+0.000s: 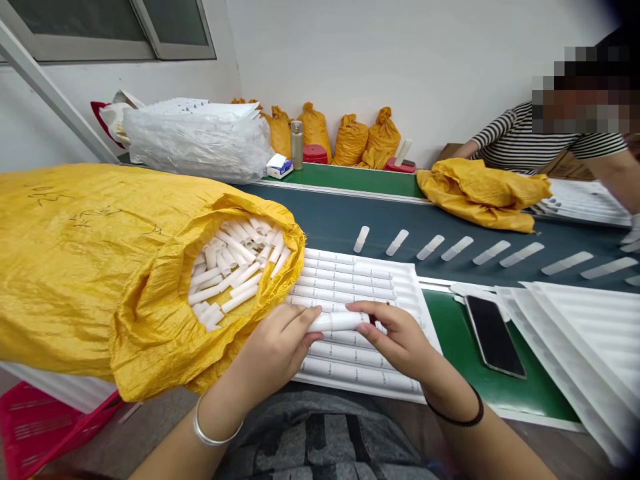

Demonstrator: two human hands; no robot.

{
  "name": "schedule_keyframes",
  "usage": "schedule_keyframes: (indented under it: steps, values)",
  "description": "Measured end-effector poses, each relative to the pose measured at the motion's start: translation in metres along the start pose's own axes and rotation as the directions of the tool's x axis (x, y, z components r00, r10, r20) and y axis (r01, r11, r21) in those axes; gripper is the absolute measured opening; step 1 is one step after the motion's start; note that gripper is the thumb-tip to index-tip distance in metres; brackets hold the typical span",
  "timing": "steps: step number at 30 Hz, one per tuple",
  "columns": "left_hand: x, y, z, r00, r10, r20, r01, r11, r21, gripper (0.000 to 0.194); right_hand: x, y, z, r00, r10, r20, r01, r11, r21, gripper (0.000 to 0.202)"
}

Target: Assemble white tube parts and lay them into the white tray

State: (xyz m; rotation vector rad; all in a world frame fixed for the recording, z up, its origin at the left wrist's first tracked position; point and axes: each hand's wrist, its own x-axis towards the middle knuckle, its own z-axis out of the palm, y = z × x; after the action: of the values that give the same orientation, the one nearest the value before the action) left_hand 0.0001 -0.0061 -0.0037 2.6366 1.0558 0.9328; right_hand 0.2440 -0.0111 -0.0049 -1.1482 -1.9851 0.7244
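Between my two hands is a white plastic tube (pixel 336 322), held level above a ridged white tray (pixel 417 293). My left hand (pixel 280 340) pinches its left end, and my right hand (pixel 400 333) grips the right end with thumb and fingers. Rows of white tubes with small dark print (pixel 345 370) lie in the tray's grooves below. Left of the tray, a big yellow woven sack (pixel 150 267) gapes open, and many loose white tubes (pixel 245 247) show inside it.
Spaced translucent tubes (pixel 430 247) lie on the dark conveyor belt (pixel 340 213). A phone (pixel 495 333) and stacked white trays (pixel 590 347) are at right. Across the belt, a person in a striped top (pixel 515 133) handles a yellow sack (pixel 480 190). Tied sacks (pixel 350 140) stand by the wall.
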Motion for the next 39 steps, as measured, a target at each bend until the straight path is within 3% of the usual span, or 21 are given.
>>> schedule_keyframes:
  steps: [3, 6, 9, 12, 15, 18, 21, 24, 31, 35, 39]
  values:
    - [-0.002, 0.002, -0.003, 0.993, 0.099, -0.057, -0.091, 0.988, 0.124, 0.034, 0.0, -0.007, 0.006, 0.976, 0.204, 0.079, -0.218, 0.943, 0.253, 0.031]
    - [-0.009, 0.002, -0.005, 0.981, 0.173, -0.093, -0.149, 0.964, 0.219, 0.039, 0.002, -0.013, 0.011, 0.94, 0.309, 0.144, -0.341, 0.833, 0.435, 0.038]
    - [-0.019, 0.001, -0.007, 0.972, 0.208, -0.105, -0.176, 0.951, 0.256, 0.042, 0.004, -0.016, 0.016, 0.907, 0.363, 0.214, -0.421, 0.752, 0.507, 0.042]
    - [-0.025, -0.001, -0.007, 0.976, 0.181, -0.122, -0.15, 0.962, 0.227, 0.042, 0.003, -0.018, 0.021, 0.892, 0.373, 0.255, -0.452, 0.727, 0.517, 0.044]
    - [-0.028, -0.003, -0.006, 0.993, 0.069, -0.099, -0.056, 0.99, 0.133, 0.041, -0.001, -0.021, 0.026, 0.92, 0.34, 0.196, -0.392, 0.783, 0.483, 0.042]
    - [-0.029, -0.004, -0.006, 0.999, -0.022, -0.044, 0.022, 1.0, -0.001, 0.034, -0.004, -0.023, 0.028, 0.97, 0.225, 0.094, -0.244, 0.913, 0.326, 0.037]
    - [-0.031, -0.003, -0.008, 0.995, -0.091, -0.028, 0.087, 0.989, -0.124, 0.025, -0.006, -0.022, 0.026, 0.999, -0.054, -0.001, 0.054, 0.994, 0.09, 0.031]
    - [-0.035, 0.0, -0.012, 0.993, -0.11, -0.041, 0.102, 0.981, -0.163, 0.024, -0.005, -0.021, 0.026, 0.964, -0.265, -0.024, 0.265, 0.964, -0.006, 0.029]
    - [-0.046, 0.005, -0.016, 0.987, -0.049, -0.15, 0.036, 0.995, -0.092, 0.026, -0.006, -0.037, 0.028, 0.98, -0.198, -0.005, 0.198, 0.98, -0.033, 0.026]
    - [-0.046, 0.009, -0.02, 0.993, -0.042, -0.106, 0.03, 0.993, -0.116, 0.048, -0.005, -0.044, 0.028, 0.97, -0.242, 0.034, 0.244, 0.969, -0.039, 0.027]
    - [-0.049, 0.012, -0.017, 0.992, -0.118, -0.046, 0.107, 0.977, -0.187, 0.066, -0.001, -0.04, 0.027, 0.959, -0.28, 0.052, 0.282, 0.958, -0.046, 0.026]
